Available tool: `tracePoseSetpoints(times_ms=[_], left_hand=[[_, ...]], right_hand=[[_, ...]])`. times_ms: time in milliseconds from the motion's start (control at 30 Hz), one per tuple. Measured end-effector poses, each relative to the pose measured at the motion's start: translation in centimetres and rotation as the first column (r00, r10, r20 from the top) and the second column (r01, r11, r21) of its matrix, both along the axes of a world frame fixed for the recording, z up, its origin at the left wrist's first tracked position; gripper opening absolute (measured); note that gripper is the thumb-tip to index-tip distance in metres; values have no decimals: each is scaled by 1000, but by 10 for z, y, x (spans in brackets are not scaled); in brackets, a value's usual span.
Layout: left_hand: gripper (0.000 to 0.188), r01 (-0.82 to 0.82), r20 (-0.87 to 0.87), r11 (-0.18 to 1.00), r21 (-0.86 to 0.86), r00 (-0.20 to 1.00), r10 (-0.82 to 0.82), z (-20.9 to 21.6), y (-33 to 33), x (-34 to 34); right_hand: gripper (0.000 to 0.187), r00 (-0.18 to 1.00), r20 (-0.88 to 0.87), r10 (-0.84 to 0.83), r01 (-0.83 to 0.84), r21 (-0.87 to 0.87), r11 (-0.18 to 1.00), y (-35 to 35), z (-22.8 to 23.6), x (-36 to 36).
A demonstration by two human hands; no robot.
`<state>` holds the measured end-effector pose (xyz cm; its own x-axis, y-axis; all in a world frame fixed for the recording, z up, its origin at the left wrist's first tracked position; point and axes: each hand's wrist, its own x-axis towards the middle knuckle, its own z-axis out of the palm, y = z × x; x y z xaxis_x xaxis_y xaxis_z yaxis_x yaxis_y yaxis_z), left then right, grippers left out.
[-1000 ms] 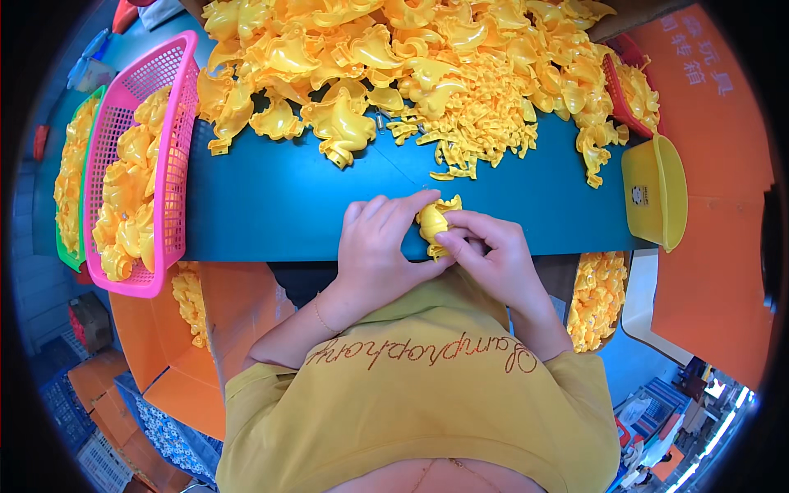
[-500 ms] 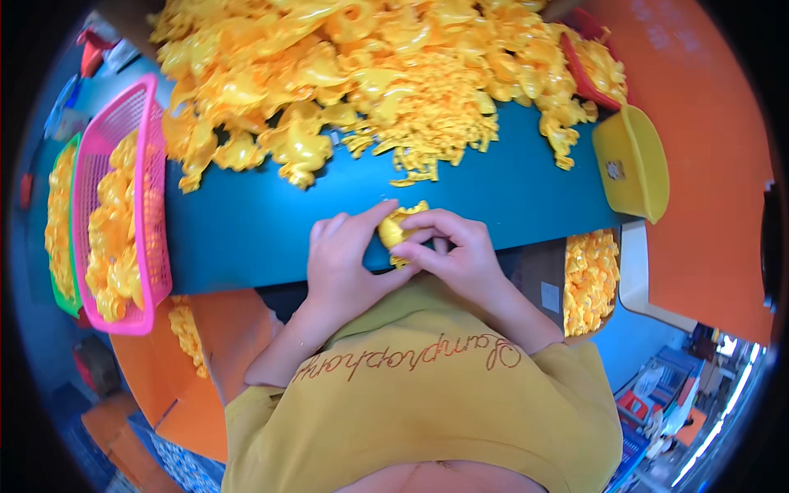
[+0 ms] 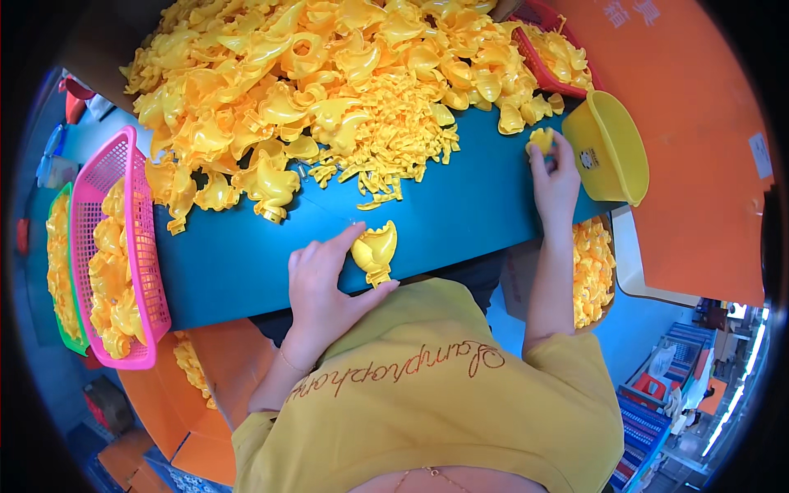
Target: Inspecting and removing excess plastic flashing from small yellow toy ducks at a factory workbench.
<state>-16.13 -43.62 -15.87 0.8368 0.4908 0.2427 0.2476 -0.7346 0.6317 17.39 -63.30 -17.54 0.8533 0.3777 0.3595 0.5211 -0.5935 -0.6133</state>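
My left hand (image 3: 320, 275) holds a glossy yellow plastic shell piece (image 3: 376, 253) between thumb and fingers near the table's front edge. The shell has a scalloped rim, and its hollow side faces up. Out to the right, my right hand (image 3: 555, 172) pinches a small yellow plastic piece (image 3: 538, 143) in its fingertips, just left of the yellow bin (image 3: 612, 152). A large heap of yellow plastic shells (image 3: 271, 90) covers the far part of the blue-green table (image 3: 238, 283). Small yellow strips (image 3: 386, 135) form a pile at the heap's near side.
A pink basket (image 3: 140, 271) of yellow parts stands at the left, beside a green basket (image 3: 62, 197). A red basket (image 3: 538, 66) sits at the far right. Boxes with yellow parts (image 3: 593, 271) stand below the table edge on both sides.
My hands were together over the shell; now my right hand has moved away to the far right with a small yellow piece. My left hand keeps the shell, which shows more fully.
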Motion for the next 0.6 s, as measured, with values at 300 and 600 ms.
tracePoseSetpoints(times_ms=[300, 600], left_hand=[[84, 40, -29, 999, -5, 999, -40, 4, 4, 0], [84, 32, -62, 996, -78, 997, -37, 7, 4, -2]], right_hand=[[70, 632, -651, 421, -74, 490, 869, 0, 25, -104], [75, 690, -373, 620, -694, -100, 713, -11, 43, -59]])
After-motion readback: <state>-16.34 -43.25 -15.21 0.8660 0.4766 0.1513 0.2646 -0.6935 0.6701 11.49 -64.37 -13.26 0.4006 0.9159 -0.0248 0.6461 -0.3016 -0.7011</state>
